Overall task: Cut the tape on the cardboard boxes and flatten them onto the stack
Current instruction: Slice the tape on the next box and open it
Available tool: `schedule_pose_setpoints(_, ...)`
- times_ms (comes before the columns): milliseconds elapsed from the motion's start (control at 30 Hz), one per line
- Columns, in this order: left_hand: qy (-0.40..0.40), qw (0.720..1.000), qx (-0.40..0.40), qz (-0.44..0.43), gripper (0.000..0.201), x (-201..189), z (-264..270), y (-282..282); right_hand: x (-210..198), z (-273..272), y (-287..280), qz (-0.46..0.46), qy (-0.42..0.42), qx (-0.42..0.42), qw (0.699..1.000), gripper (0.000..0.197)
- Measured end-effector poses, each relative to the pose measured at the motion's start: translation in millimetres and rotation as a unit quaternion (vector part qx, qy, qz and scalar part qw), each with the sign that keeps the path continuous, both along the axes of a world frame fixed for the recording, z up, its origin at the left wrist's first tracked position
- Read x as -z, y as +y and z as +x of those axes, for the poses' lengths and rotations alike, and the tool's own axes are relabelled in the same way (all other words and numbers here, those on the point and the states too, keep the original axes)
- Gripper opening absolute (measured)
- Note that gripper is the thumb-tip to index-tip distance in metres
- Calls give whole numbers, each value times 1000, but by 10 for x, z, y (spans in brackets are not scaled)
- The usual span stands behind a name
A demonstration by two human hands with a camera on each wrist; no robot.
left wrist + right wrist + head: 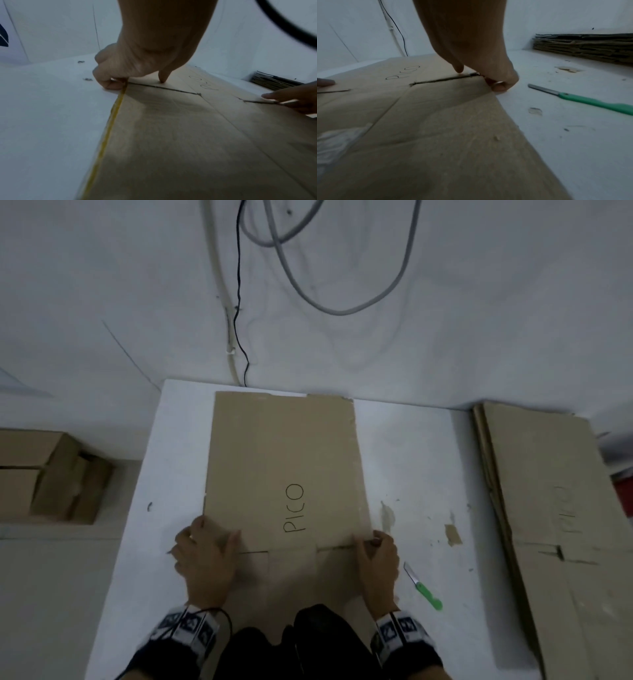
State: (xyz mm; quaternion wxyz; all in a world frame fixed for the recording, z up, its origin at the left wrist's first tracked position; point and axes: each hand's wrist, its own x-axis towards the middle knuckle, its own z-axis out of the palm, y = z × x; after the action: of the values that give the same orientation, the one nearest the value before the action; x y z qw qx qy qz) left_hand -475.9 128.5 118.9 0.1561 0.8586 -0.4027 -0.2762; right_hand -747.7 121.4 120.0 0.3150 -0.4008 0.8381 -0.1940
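Note:
A flattened cardboard box [284, 460] marked "PICO" lies on the white table [418, 460], its near flaps toward me. My left hand [205, 556] grips its left edge [120, 102], fingers curled under and thumb on top. My right hand [376, 559] grips the right edge [491, 93] the same way, thumb pressed on the cardboard [436, 135]. A green-handled knife [423, 587] lies on the table just right of my right hand, also seen as a knife [583, 98] in the right wrist view. The stack of flattened boxes [548, 525] sits at the right.
Assembled cardboard boxes [44, 477] stand low at the left beside the table. Cables [239, 302] hang on the white wall behind. Scraps of torn cardboard [452, 534] stick to the table between the box and the stack [583, 50].

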Motion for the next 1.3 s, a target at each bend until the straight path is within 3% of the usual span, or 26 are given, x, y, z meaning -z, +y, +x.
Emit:
schedule_pose_setpoints(33,26,999,-20,3,70,-13,29,-14,-28,-16,-3,4,-11,-1,1000,52)
schedule_pose_setpoints(100,74,996,-43,2,63,-7,131,-89,25,-89,-14,5,15,-1,1000,83)
schedule_pose_setpoints(167,119,993,-14,-7,50,-48,221,-114,-14,-159,-18,-21,25,-15,999,95)
schedule_pose_setpoints(300,171,981,65,-62,32,-166,248,84,-377,-99,84,-60,-55,-43,996,57)
schedule_pose_setpoints(433,259,959,60,-96,38,-326,34,307,-524,-147,174,-83,-67,-22,994,50)
schedule_pose_setpoints(600,256,947,51,-184,27,-614,-497,422,-595,-517,185,-100,-88,6,991,20)
schedule_pose_setpoints(833,261,927,50,-263,22,-1018,-1696,666,-926,-1843,326,-241,-91,-42,965,19)
schedule_pose_setpoints(1033,278,907,105,-299,21,-1153,-3056,609,-1323,-3228,540,-307,-93,9,947,13)
schedule_pose_setpoints(1167,305,886,145,-318,26,-1181,-4036,345,-1524,-4182,547,-296,-53,38,953,16)
schedule_pose_setpoints(1300,306,887,169,-300,31,-1073,-4833,45,-1544,-4968,383,-259,-9,56,964,35)
